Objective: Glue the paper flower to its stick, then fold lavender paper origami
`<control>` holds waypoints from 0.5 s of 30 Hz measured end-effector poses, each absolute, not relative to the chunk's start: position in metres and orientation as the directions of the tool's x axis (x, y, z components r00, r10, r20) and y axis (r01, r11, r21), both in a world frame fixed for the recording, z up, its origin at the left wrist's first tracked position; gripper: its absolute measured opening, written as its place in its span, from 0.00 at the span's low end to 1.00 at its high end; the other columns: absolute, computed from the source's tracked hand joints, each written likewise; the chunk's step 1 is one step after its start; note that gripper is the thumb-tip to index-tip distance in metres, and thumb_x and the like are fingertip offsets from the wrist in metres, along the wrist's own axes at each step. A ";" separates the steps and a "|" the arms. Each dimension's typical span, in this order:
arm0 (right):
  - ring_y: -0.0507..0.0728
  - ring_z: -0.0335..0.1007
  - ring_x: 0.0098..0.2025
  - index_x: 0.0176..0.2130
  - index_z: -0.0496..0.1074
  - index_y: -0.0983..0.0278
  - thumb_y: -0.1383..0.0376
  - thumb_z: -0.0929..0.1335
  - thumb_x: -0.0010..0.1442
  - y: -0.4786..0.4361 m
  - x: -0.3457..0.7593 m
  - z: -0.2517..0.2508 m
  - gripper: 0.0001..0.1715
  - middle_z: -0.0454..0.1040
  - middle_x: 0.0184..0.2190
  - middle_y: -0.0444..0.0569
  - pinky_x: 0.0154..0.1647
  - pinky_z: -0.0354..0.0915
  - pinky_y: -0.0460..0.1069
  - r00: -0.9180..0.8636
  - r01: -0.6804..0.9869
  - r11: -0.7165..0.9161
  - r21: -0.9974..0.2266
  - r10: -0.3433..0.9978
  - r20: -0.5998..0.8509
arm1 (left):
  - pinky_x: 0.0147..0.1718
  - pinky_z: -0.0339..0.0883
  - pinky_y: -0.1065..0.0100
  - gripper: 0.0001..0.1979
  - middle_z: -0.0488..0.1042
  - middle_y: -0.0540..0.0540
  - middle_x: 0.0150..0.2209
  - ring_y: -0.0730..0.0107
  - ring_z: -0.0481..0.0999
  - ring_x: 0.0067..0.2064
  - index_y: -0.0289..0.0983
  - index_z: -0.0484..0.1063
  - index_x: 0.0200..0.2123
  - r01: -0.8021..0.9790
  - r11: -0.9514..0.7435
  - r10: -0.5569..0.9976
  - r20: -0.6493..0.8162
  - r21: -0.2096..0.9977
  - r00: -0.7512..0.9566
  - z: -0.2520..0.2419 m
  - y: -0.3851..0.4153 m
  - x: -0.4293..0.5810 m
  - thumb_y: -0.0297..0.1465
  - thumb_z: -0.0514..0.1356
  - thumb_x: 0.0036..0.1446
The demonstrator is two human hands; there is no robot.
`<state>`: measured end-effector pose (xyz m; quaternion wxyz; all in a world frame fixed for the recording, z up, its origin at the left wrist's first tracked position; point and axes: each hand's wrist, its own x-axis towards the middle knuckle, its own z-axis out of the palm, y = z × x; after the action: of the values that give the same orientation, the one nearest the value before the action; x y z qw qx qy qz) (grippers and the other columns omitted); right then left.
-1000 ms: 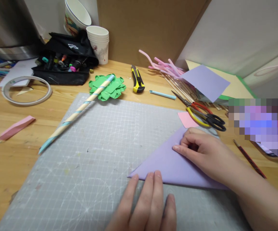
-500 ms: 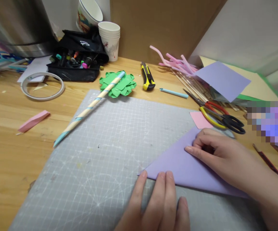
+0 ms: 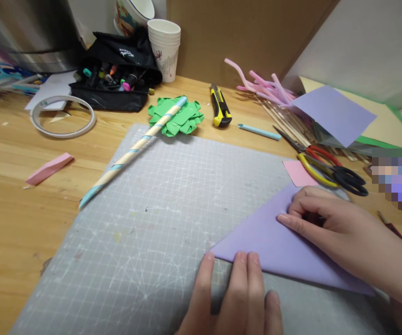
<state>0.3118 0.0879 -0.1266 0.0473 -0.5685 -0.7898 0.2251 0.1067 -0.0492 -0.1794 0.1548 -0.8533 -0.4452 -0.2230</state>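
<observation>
A sheet of lilac paper [image 3: 270,242], folded into a triangle, lies on the grey cutting mat [image 3: 159,223]. My left hand [image 3: 235,298] rests flat at the bottom, fingers stretched, fingertips touching the triangle's lower left corner. My right hand [image 3: 329,228] lies on the paper's right part; its fingers are curled and its fingertips press the sheet down. Neither hand lifts the paper.
Scissors [image 3: 326,165] and a pink paper scrap [image 3: 298,173] lie just beyond my right hand. Farther back are a yellow utility knife [image 3: 220,107], a green paper flower on a striped stick [image 3: 173,118], a tape ring [image 3: 63,116], a marker case [image 3: 117,79], paper cups [image 3: 164,49] and pink pipe cleaners [image 3: 260,86].
The view has shifted so everything sits a little further right and lower. Both hands keep the same hold on the lilac triangle; nothing on the desk has moved.
</observation>
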 end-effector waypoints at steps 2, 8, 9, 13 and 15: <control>0.57 0.64 0.28 0.21 0.66 0.59 0.42 0.63 0.55 0.088 0.312 -0.126 0.27 0.68 0.25 0.46 0.30 0.59 0.54 -0.349 0.876 0.252 -0.412 0.920 -0.180 | 0.50 0.59 0.46 0.11 0.75 0.45 0.49 0.55 0.67 0.56 0.45 0.68 0.47 0.822 -0.565 0.693 0.502 -0.066 0.517 -0.179 -0.049 0.106 0.39 0.58 0.61; 0.57 0.64 0.28 0.21 0.67 0.59 0.41 0.62 0.55 0.087 0.311 -0.126 0.28 0.68 0.25 0.46 0.29 0.60 0.54 -0.350 0.878 0.255 -0.405 0.919 -0.182 | 0.52 0.57 0.43 0.09 0.77 0.44 0.45 0.54 0.69 0.53 0.42 0.69 0.42 0.845 -0.534 0.656 0.618 -0.026 0.433 -0.186 -0.047 0.112 0.38 0.58 0.60; 0.57 0.64 0.28 0.21 0.67 0.59 0.41 0.62 0.55 0.088 0.310 -0.126 0.28 0.68 0.25 0.46 0.29 0.60 0.54 -0.351 0.878 0.257 -0.404 0.919 -0.180 | 0.53 0.57 0.43 0.09 0.77 0.44 0.44 0.54 0.69 0.53 0.42 0.69 0.41 0.849 -0.528 0.647 0.640 -0.018 0.416 -0.188 -0.046 0.114 0.38 0.59 0.60; 0.57 0.63 0.28 0.20 0.67 0.59 0.41 0.62 0.54 0.089 0.310 -0.125 0.28 0.67 0.25 0.46 0.29 0.60 0.54 -0.343 0.876 0.247 -0.413 0.923 -0.176 | 0.54 0.56 0.42 0.10 0.77 0.44 0.44 0.54 0.70 0.52 0.42 0.69 0.40 0.849 -0.528 0.635 0.652 -0.026 0.415 -0.191 -0.045 0.116 0.39 0.59 0.58; 0.57 0.64 0.28 0.20 0.67 0.59 0.41 0.62 0.54 0.089 0.310 -0.125 0.28 0.67 0.25 0.46 0.30 0.60 0.54 -0.335 0.875 0.238 -0.421 0.926 -0.172 | 0.54 0.56 0.41 0.10 0.78 0.43 0.44 0.54 0.71 0.52 0.42 0.69 0.41 0.847 -0.531 0.626 0.661 -0.026 0.413 -0.192 -0.045 0.116 0.39 0.59 0.59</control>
<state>0.3100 0.0893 -0.1247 0.0564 -0.5739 -0.7848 0.2270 0.1162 -0.0448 -0.1918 0.1819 -0.8206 -0.4488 -0.3034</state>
